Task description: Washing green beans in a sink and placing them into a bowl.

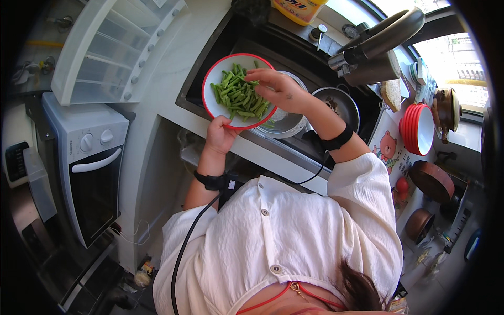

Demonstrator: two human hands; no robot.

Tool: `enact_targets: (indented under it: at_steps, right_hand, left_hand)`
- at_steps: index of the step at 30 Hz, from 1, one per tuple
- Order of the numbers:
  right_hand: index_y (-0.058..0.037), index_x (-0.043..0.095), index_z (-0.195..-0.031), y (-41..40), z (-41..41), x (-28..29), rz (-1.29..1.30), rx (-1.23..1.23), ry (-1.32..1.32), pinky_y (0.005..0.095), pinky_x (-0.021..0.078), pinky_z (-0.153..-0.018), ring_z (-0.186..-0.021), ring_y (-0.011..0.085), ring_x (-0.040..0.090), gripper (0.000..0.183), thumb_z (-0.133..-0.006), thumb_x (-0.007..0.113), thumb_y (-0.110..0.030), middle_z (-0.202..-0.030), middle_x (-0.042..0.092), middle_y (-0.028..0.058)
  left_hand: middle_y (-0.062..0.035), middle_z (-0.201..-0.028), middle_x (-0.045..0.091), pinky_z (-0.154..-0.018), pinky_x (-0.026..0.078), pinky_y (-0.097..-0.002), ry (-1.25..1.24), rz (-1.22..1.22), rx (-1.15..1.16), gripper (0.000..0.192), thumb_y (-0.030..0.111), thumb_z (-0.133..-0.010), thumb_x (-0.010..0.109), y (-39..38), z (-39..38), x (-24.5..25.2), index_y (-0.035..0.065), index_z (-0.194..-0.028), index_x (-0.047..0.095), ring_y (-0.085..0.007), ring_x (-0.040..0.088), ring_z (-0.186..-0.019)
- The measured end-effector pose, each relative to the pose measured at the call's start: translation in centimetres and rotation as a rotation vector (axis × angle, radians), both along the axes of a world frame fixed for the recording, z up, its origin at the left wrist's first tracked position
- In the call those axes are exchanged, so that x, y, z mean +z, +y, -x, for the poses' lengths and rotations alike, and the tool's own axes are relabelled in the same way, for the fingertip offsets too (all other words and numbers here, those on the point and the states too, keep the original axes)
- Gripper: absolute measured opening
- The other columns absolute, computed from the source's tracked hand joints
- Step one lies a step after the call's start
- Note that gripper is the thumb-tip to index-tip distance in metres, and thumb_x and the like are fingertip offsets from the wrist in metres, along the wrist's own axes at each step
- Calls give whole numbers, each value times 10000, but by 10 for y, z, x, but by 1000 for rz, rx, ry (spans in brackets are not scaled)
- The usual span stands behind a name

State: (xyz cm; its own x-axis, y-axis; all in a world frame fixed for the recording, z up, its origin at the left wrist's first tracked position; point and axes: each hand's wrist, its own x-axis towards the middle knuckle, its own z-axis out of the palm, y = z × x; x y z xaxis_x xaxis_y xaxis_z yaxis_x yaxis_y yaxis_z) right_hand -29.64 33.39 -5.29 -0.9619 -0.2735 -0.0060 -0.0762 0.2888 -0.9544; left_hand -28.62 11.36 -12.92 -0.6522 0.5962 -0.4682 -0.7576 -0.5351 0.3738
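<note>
A white bowl with a red rim (212,75) holds cut green beans (240,94) and is tilted over the dark sink. My left hand (221,136) grips its near edge, thumb over the rim. Above the beans, at the bowl's right side, is my right hand (277,88), fingers apart and slightly bent; whether the fingertips touch the beans cannot be told. Partly under the bowl, in the sink, stands a metal basin (289,126) with a few bean bits at its edge. To its right lies a dark pan (348,108) with brown scraps in it.
A faucet (370,43) arches over the sink's right back part. Behind the sink stands a yellow detergent bottle (299,10). Stacked red-rimmed bowls (423,130) are on the right counter near a brown pot (445,110). At left are a plastic drawer unit (114,51) and a small white oven (96,157).
</note>
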Motion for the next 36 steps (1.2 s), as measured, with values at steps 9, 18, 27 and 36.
enact_targets:
  at_steps: [9,18,27,36]
  right_hand:
    - [-36,496,-1153,47,-21,-125,9,-422,-499,277,412,-856,-1010,170,523,325,-861,529,-175,-1087,563,93]
    - [-200,228,-1386,15,-6,-179,-203,-218,-1134,527,394,-902,-1202,395,373,616,-882,402,-508,-1383,302,164]
    - [-179,222,-1359,-36,10,-188,342,-408,-1171,552,374,-925,-1314,338,186,633,-868,400,-537,-1439,163,122]
    - [-124,465,-1082,-18,-1,-217,573,-317,-1139,387,493,-667,-867,215,550,238,-870,505,-224,-955,515,64]
  left_hand:
    - [-156,-1167,509,-875,464,-434,1,103,211,506,74,-715,435,-34,5,-3,-31,-1209,404,-294,526,-1050]
    - [-153,-1209,486,-901,440,-454,-13,166,309,574,50,-676,416,-59,2,6,-14,-1244,378,-315,493,-1099]
    - [-156,-1192,497,-895,440,-439,-14,189,314,557,48,-679,412,-75,-5,-2,-29,-1230,389,-309,503,-1087]
    - [-152,-1178,507,-896,443,-432,15,168,296,530,55,-697,423,-74,-3,-7,-28,-1220,398,-296,510,-1079]
